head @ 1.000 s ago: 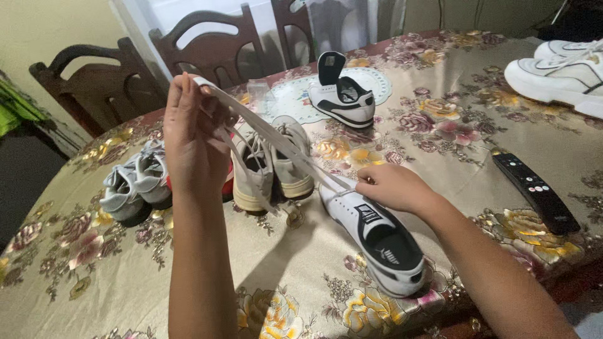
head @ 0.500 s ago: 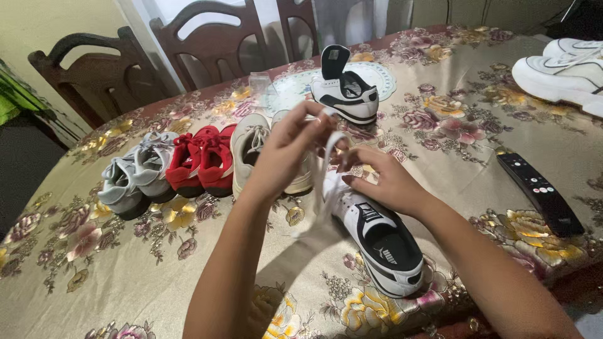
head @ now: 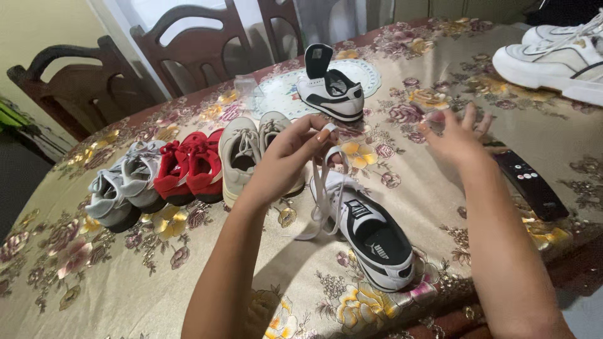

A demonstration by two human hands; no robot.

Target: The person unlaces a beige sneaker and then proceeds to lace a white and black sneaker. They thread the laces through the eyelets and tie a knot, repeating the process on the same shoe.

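My left hand pinches a white shoelace between thumb and fingers, just above a white and black sneaker that lies on the table's near side. The lace hangs down in a loop onto that sneaker's front. My right hand is raised to the right of it, fingers spread, holding nothing. A matching white and black sneaker stands further back on a round placemat, its tongue pulled up.
Left of my hands, pairs of beige, red and grey shoes stand in a row on the floral tablecloth. A black remote lies at the right. Chunky white sneakers sit far right. Wooden chairs stand behind.
My left hand came down from high at the left with the lace to just above the sneaker. My right hand let go of the shoe and moved right, fingers spreading.
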